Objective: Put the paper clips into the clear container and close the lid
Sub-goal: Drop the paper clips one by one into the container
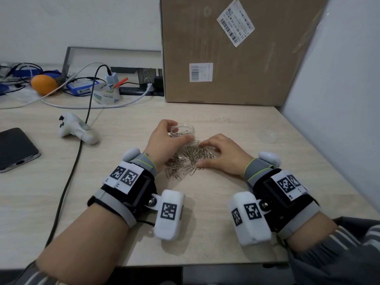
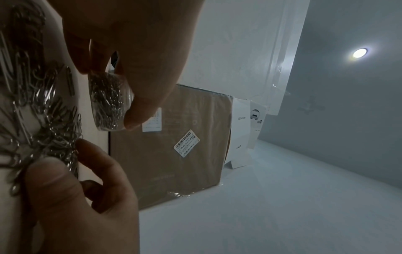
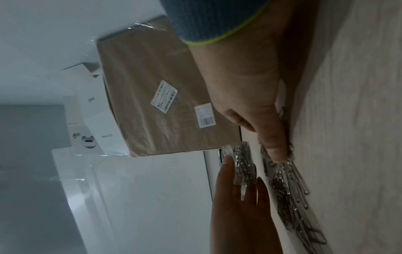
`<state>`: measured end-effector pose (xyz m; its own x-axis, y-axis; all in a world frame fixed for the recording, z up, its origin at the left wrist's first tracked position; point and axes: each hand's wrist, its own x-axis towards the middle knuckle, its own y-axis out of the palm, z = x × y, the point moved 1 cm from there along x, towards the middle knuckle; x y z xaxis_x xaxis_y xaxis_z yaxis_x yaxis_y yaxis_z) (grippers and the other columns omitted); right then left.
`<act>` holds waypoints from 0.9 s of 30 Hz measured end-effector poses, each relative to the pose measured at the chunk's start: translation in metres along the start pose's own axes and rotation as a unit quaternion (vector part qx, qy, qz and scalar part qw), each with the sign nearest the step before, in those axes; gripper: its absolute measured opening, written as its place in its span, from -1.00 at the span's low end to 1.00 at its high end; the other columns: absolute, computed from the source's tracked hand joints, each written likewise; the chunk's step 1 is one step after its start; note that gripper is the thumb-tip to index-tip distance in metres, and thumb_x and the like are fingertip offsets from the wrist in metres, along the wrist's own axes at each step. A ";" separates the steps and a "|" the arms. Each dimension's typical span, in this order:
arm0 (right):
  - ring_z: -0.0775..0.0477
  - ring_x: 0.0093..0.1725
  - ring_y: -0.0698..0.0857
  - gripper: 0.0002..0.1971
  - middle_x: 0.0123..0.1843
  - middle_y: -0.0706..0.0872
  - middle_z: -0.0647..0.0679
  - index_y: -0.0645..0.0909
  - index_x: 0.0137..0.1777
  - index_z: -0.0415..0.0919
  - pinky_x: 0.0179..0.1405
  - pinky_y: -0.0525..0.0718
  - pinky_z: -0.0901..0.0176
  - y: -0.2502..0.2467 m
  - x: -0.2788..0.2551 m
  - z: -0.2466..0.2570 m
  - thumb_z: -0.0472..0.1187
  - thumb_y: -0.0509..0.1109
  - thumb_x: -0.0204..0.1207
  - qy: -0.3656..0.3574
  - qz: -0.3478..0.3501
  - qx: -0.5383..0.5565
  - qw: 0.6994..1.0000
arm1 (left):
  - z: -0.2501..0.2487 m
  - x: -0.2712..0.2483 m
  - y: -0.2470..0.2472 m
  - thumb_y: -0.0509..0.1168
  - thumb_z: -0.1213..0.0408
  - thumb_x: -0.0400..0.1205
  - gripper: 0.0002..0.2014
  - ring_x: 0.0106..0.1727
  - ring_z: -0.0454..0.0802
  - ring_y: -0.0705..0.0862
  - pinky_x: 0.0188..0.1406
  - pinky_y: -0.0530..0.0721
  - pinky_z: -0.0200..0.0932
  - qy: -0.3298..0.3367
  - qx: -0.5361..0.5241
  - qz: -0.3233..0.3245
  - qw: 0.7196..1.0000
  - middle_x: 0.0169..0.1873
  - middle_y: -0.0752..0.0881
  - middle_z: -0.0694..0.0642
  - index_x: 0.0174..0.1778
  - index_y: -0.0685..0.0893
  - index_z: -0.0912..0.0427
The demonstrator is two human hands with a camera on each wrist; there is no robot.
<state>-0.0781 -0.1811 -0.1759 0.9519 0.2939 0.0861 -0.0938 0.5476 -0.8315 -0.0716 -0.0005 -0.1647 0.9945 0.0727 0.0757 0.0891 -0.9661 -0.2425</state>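
Note:
A small clear container [image 1: 182,131] stands on the table behind a pile of silver paper clips [image 1: 190,158] and holds some clips inside. My left hand [image 1: 164,138] grips it, thumb and fingers curled round its wall; the left wrist view shows the container [image 2: 110,101] against my thumb. My right hand [image 1: 218,153] arches over the pile, fingertips on its far side and thumb on the near side, closing on a bunch of clips. In the right wrist view my thumb presses the clips [image 3: 293,197] to the table. The clear lid [image 1: 267,137] lies to the right.
A big cardboard box [image 1: 222,50] stands at the back, a white partition [image 1: 339,99] on the right. On the left lie a white game controller [image 1: 76,128], a phone [image 1: 16,149], a black cable [image 1: 70,171], a tape roll [image 1: 106,93] and an orange [image 1: 44,84].

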 end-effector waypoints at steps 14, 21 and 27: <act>0.07 -0.23 0.56 -0.93 -0.18 0.60 0.04 0.71 -0.10 -0.16 -0.21 0.41 0.57 0.004 0.006 -0.001 -0.23 0.48 0.43 -0.061 -0.100 0.010 0.993 | 0.004 0.003 0.001 0.55 0.15 0.42 -0.45 0.10 0.00 0.70 -0.28 0.59 -0.18 0.004 0.003 0.004 1.000 0.20 0.62 0.02 0.29 0.51 0.08; 0.17 -0.31 0.60 -0.97 -0.24 0.70 0.02 0.76 -0.22 -0.20 -0.25 0.44 0.61 -0.001 0.006 0.000 -0.29 0.53 0.35 -0.022 -0.151 0.060 0.986 | 0.005 0.004 0.001 0.56 0.15 0.42 -0.44 0.06 -0.01 0.70 -0.31 0.61 -0.17 0.009 0.010 0.005 1.000 0.20 0.62 0.02 0.29 0.51 0.09; 0.26 -0.39 0.58 -0.93 -0.37 0.67 0.12 0.77 -0.24 -0.20 -0.30 0.46 0.64 -0.003 0.005 -0.001 -0.35 0.47 0.37 0.011 -0.188 0.080 0.979 | 0.006 0.005 0.001 0.56 0.13 0.41 -0.43 0.12 0.01 0.70 -0.16 0.66 -0.07 0.011 0.022 0.008 1.000 0.24 0.62 0.03 0.30 0.51 0.08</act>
<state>-0.0725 -0.1825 -0.1737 0.9341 0.0325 0.3554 0.2205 0.7306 -0.6462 -0.0661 0.0002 -0.1709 0.9945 0.0513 0.0917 0.0757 -0.9550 -0.2868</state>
